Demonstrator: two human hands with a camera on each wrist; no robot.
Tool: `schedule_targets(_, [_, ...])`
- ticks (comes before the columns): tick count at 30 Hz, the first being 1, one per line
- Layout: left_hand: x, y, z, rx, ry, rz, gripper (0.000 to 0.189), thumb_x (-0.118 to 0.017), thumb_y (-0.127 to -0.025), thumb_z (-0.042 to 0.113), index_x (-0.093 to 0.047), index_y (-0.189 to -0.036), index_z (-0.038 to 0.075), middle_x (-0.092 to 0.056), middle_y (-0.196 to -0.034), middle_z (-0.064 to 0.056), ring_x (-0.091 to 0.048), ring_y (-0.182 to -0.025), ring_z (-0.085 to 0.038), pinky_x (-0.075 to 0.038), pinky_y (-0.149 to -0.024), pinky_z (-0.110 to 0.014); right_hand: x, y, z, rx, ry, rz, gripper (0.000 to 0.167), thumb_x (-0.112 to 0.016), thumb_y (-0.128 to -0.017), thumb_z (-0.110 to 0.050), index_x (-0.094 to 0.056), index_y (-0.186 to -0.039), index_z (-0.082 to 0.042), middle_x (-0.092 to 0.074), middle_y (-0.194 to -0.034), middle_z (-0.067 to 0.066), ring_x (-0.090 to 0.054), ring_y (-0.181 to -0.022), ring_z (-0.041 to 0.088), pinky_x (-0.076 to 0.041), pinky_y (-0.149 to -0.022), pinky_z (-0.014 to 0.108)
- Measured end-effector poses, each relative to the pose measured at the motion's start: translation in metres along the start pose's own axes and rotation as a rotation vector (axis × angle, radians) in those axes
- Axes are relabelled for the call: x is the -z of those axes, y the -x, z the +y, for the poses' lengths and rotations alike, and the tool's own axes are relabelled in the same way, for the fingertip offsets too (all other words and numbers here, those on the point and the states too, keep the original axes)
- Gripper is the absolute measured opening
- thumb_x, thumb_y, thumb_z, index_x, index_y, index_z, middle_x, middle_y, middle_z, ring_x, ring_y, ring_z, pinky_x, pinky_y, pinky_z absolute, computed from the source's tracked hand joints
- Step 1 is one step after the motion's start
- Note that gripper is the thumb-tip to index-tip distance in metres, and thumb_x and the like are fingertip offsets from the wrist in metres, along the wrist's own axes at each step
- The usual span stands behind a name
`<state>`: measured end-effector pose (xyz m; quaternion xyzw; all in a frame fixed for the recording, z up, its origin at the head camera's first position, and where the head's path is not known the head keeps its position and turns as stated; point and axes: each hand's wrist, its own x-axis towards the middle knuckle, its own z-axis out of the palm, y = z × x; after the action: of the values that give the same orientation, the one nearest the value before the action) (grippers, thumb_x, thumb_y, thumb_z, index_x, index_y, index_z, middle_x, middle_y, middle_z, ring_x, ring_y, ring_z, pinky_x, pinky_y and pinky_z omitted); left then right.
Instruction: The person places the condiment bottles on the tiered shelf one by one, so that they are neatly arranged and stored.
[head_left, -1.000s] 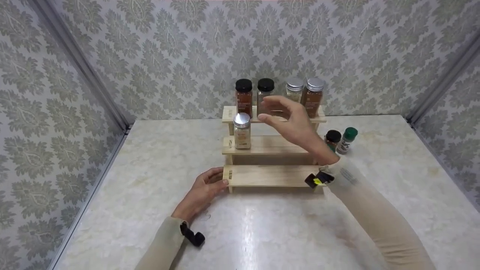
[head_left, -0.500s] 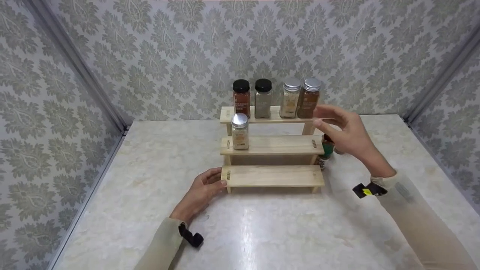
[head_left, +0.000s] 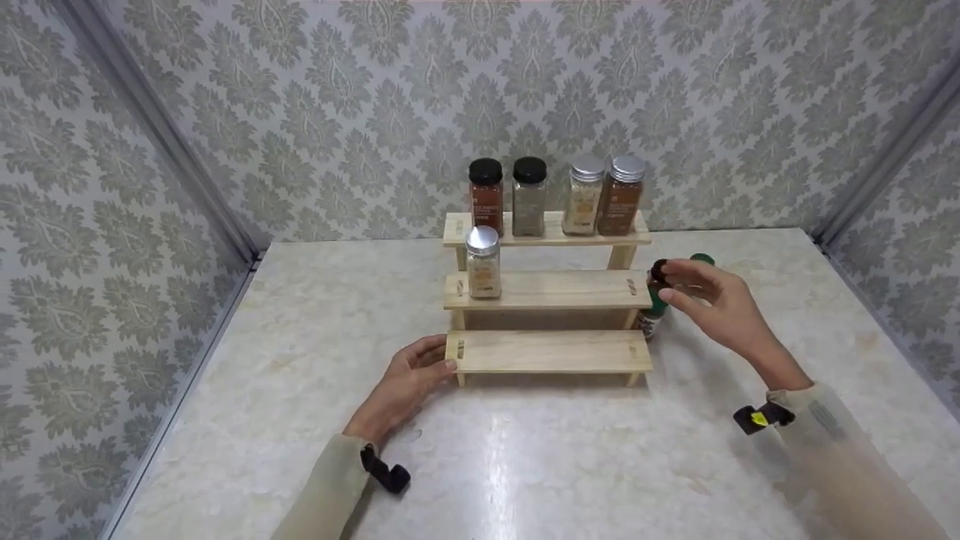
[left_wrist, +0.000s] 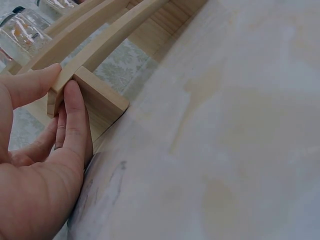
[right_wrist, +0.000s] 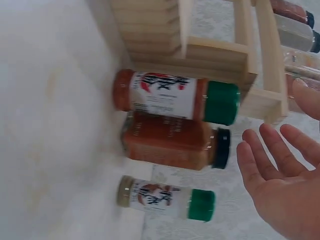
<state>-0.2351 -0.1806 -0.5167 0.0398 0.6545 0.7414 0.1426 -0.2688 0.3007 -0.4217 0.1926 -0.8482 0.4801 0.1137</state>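
Observation:
My left hand (head_left: pixel 401 386) grips the left end of the lowest tier of a three-tier wooden rack (head_left: pixel 551 351). In the left wrist view its thumb lies on the board's top and its fingers press the end from below and the side. My right hand (head_left: pixel 724 311) is by the rack's right side, fingers apart and holding nothing. Close to its fingers stand a black-lidded spice jar (right_wrist: pixel 167 140) with red-brown contents, a green-capped red spice bottle (right_wrist: pixel 165 95) and a paler green-capped bottle (right_wrist: pixel 157 197). In the head view this hand partly hides them.
On the top tier stand two black-lidded jars, one red (head_left: pixel 486 202) and one grey (head_left: pixel 529 202), and two silver-lidded jars, one pale (head_left: pixel 583 202) and one brown (head_left: pixel 621 202). A silver-lidded jar (head_left: pixel 484 266) sits at the middle tier's left. Patterned walls (head_left: pixel 360 135) surround the marble-look table (head_left: pixel 337 300).
My right hand has moved from in front of the top tier, rightward and down to the bottles beside the rack. The left hand stays on the lowest tier.

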Motion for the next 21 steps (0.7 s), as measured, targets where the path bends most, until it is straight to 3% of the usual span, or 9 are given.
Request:
schedule_targets(12, [0.001,0.001,0.001,0.026,0.013,-0.017,0.065,-0.074,-0.101,0.011,-0.044,-0.158,0.002,-0.051,-0.157,-0.021,-0.06,-0.134,-0.026,-0.055,-0.104,-0.033,-0.02,0.011,0.031,-0.08,0.012,-0.013,0.052,-0.074,-0.103,-0.019,-0.058,-0.149,0.002,-0.063,-0.144,0.024,-0.059,-0.114,-0.012,-0.05,-0.097,0.008])
schedule_targets(21, [0.0,0.002,0.001,0.02,0.037,-0.008,0.066,-0.076,-0.1,0.009,-0.045,-0.157,-0.001,-0.051,-0.155,-0.024,-0.062,-0.13,-0.027,-0.056,-0.103,-0.033,-0.028,0.011,0.034,-0.145,0.031,0.012,0.053,-0.074,-0.104,-0.022,-0.058,-0.15,0.0,-0.064,-0.142,0.024,-0.058,-0.114,-0.007,-0.049,-0.094,0.007])
